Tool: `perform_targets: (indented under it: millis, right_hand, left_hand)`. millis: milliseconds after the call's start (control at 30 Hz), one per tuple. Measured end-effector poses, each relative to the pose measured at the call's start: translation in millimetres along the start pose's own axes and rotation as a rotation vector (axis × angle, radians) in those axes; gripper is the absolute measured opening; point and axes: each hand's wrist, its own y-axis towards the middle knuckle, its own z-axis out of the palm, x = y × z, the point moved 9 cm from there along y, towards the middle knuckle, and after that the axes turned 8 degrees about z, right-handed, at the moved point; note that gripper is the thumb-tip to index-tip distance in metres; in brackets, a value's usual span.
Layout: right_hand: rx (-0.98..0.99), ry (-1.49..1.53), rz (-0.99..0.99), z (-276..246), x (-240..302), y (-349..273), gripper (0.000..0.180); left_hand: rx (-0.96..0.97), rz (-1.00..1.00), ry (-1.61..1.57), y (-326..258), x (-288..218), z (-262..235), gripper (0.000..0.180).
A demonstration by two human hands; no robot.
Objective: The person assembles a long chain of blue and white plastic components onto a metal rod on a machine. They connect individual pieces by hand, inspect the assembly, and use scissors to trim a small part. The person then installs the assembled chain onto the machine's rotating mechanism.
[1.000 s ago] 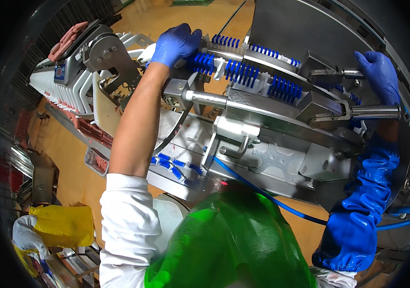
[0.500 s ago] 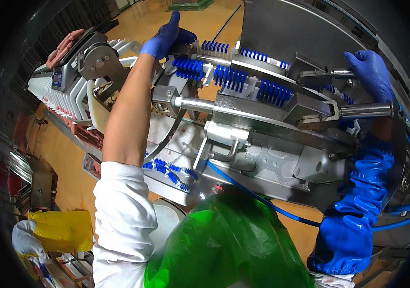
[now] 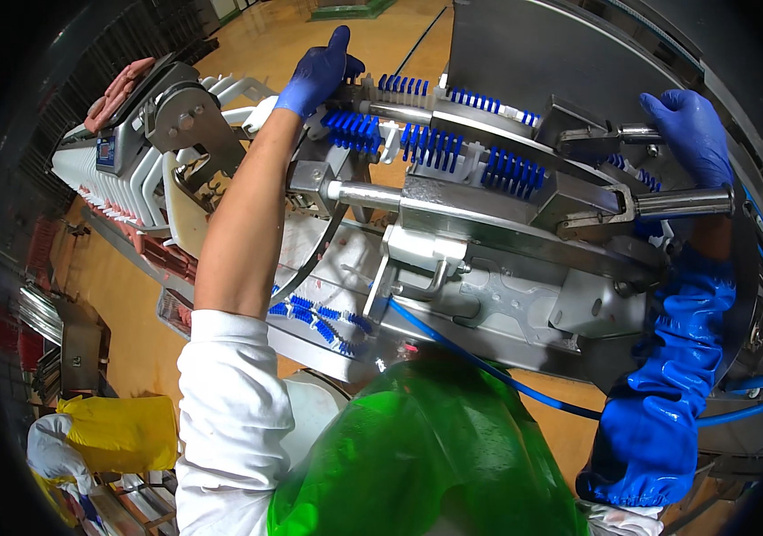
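Observation:
A long stainless-steel machine unit lies across in front of me, with a belt of blue-toothed plastic links (image 3: 432, 146) between its metal rails. My left hand (image 3: 317, 79), in a purple-blue glove, is closed around the far left end of the unit, thumb pointing up; its other fingers are partly hidden. At the right end, my right hand (image 3: 696, 136), gloved alike under a blue sleeve cover, is closed over the end of the far metal bar (image 3: 638, 134), its fingers mostly hidden. A second, near metal bar (image 3: 683, 203) crosses in front of my right wrist.
Pink sausages (image 3: 120, 94) lie on top of equipment at the left, beside a row of white hangers (image 3: 131, 186). A blue hose (image 3: 506, 382) runs below the machine. Another toothed belt (image 3: 323, 323) lies lower down. A person in yellow (image 3: 122, 433) works at lower left.
My left hand has shifted slightly right and down at the unit's left end, its thumb still raised. The right hand keeps its place. The whole view has moved a little.

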Motion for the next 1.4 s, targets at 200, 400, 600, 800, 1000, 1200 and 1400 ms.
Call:
perform_targets:
  millis: [200, 400, 600, 800, 1000, 1200, 1400]
  right_hand:
    - [0.083, -0.218, -0.235, 82.4, -70.3, -11.5, 0.019]
    - [0.007, -0.377, -0.366, 92.9, -44.9, -16.7, 0.019]
    - [-0.008, 0.446, -0.015, 80.3, -106.1, -19.7, 0.027]
    - [-0.14, 0.343, 0.203, 32.7, -96.1, -127.8, 0.031]
    - [0.009, 0.699, 0.221, -9.8, 2.7, -257.3, 0.026]
    - [0.934, 1.108, -0.148, 14.0, 22.5, -342.4, 0.019]
    - [1.273, 1.151, -0.176, 52.6, -28.2, -391.6, 0.028]
  left_hand:
    - [-0.078, -0.016, 0.302, 19.2, 3.7, -0.9, 0.083]
    - [0.093, 0.05, 0.454, 17.2, 11.7, 2.6, 0.061]
    - [0.387, 0.023, 0.447, -17.9, -31.1, 25.4, 0.056]
    - [0.23, 0.128, 0.722, -19.5, -37.5, 19.2, 0.07]
    - [0.146, -0.036, 0.715, -51.0, -39.6, 9.3, 0.078]
    - [0.117, -0.102, 0.871, -60.7, -98.3, -61.1, 0.072]
    - [0.362, 0.135, 0.638, -28.8, -64.3, 18.3, 0.045]
